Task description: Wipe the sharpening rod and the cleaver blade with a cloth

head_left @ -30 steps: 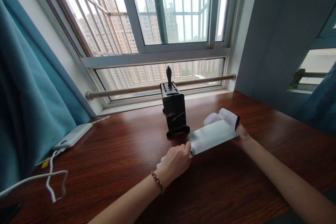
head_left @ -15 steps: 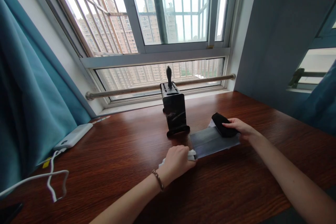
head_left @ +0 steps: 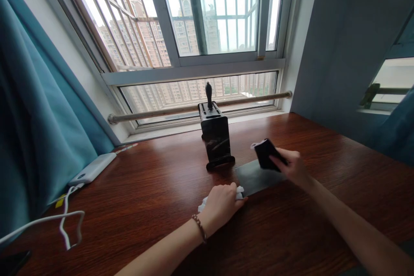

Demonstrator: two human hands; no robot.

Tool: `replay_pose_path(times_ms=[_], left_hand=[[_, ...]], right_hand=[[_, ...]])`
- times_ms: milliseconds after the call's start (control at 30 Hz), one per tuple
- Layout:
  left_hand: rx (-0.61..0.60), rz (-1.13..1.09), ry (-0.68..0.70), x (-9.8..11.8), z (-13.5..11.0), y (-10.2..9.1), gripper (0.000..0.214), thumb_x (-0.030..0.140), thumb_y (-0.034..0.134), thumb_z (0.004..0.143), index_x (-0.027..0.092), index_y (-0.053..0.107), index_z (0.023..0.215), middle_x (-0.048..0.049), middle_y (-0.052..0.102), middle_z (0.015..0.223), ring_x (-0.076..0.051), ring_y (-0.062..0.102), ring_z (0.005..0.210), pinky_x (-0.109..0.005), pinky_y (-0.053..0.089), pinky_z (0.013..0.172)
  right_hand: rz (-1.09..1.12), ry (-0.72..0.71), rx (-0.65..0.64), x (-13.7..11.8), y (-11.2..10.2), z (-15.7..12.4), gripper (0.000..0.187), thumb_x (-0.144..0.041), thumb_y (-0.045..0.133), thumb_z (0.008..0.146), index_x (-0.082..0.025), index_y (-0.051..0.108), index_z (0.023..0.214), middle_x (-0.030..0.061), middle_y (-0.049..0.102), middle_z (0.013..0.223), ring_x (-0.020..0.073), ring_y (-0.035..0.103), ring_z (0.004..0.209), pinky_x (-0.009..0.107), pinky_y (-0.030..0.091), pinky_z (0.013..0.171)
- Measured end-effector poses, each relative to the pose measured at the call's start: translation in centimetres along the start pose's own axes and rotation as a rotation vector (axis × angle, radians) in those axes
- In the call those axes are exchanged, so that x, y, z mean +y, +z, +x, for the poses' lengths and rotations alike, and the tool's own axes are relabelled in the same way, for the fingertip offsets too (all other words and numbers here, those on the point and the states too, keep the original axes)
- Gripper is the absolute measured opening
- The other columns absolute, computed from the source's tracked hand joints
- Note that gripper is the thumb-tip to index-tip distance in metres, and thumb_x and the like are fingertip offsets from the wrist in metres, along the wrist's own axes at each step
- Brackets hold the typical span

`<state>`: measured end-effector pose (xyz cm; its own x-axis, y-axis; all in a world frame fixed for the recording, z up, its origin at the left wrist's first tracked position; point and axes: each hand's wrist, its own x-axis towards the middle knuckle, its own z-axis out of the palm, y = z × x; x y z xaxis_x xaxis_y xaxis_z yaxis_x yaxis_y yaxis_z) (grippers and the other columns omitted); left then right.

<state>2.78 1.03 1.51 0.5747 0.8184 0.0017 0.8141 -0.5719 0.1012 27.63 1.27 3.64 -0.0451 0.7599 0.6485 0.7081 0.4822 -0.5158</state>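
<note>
A wide, dark knife blade (head_left: 255, 177) lies flat on the brown wooden table (head_left: 145, 189), just right of a black knife block (head_left: 216, 139). My right hand (head_left: 291, 166) is closed round the knife's black handle (head_left: 265, 154) at the blade's far right end, with a bit of white showing behind it. My left hand (head_left: 221, 205) rests on the table at the blade's near left end, fingers closed on a crumpled white cloth (head_left: 239, 191) that touches the blade. A single black knife handle (head_left: 208, 94) sticks up out of the block.
At the left lie a white power bank (head_left: 93, 167) and a looped white cable (head_left: 64, 220). A dark phone corner (head_left: 13, 261) shows at the bottom left. A blue curtain (head_left: 35, 129) hangs on the left; a rail (head_left: 181, 108) crosses the window sill.
The blade has gone from tilted and bright to lying flat and dark. My right hand shifted from under the far end to gripping the black handle from above. My left hand drew back slightly.
</note>
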Motion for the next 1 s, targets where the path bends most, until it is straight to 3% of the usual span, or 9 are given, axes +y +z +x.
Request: replay_pose_path(times_ms=[100,167,367,600,767,1000], left_hand=[[-0.026,-0.018,0.057,-0.3,0.1,0.1,0.027,0.036,0.040,0.084,0.015,0.056,0.092,-0.0093,0.065,0.085,-0.026,0.062,0.076,-0.032,0.044,0.065],[-0.049,-0.025,0.088,-0.6,0.2,0.3,0.022,0.023,0.040,0.082,0.015,0.055,0.097,-0.0095,0.065,0.086,-0.025,0.062,0.077,-0.033,0.044,0.066],[-0.079,-0.014,0.066,-0.9,0.4,0.7,0.025,0.018,0.039,0.081,0.012,0.055,0.099,-0.0131,0.064,0.091,-0.027,0.062,0.081,-0.035,0.046,0.070],[-0.089,-0.005,0.055,-0.6,0.4,0.6,0.026,0.020,0.043,0.079,0.011,0.055,0.100,-0.0144,0.064,0.093,-0.028,0.061,0.084,-0.037,0.046,0.073],[-0.067,-0.023,0.054,-0.4,0.4,0.6,0.023,0.023,0.042,0.081,0.013,0.056,0.097,-0.0131,0.065,0.091,-0.027,0.062,0.082,-0.034,0.045,0.071],[-0.063,-0.018,-0.041,0.3,0.1,0.2,0.033,0.042,0.041,0.083,0.014,0.056,0.091,-0.0107,0.065,0.089,-0.026,0.062,0.082,-0.032,0.044,0.071]], right_hand=[[0.076,-0.250,-0.483,-2.1,2.0,-0.8,0.029,-0.031,0.048,0.086,-0.017,0.061,0.108,0.0073,0.064,0.105,0.0211,0.058,0.098,0.031,0.044,0.086],[0.068,-0.313,-0.613,-2.7,3.0,-1.2,0.033,-0.033,0.047,0.087,-0.017,0.058,0.113,0.0083,0.058,0.117,0.0214,0.049,0.113,0.034,0.037,0.098],[-0.064,-0.357,-0.665,-3.8,4.1,-2.2,0.045,-0.038,0.041,0.089,-0.013,0.047,0.125,0.0109,0.044,0.131,0.0221,0.030,0.127,0.037,0.029,0.105],[-0.189,-0.350,-0.711,-4.9,5.1,-3.0,0.080,-0.060,0.045,0.079,-0.008,0.026,0.137,0.0148,0.024,0.142,0.0280,0.017,0.132,0.043,0.020,0.107],[-0.266,-0.298,-0.630,-3.7,5.8,-3.2,0.077,-0.059,0.040,0.081,-0.010,0.023,0.138,0.0127,0.020,0.143,0.0280,0.012,0.133,0.046,0.020,0.107],[-0.382,-0.177,-0.480,-1.1,6.1,-3.1,0.066,-0.050,0.040,0.085,-0.009,0.029,0.136,0.0147,0.026,0.141,0.0282,0.016,0.132,0.048,0.023,0.105]])
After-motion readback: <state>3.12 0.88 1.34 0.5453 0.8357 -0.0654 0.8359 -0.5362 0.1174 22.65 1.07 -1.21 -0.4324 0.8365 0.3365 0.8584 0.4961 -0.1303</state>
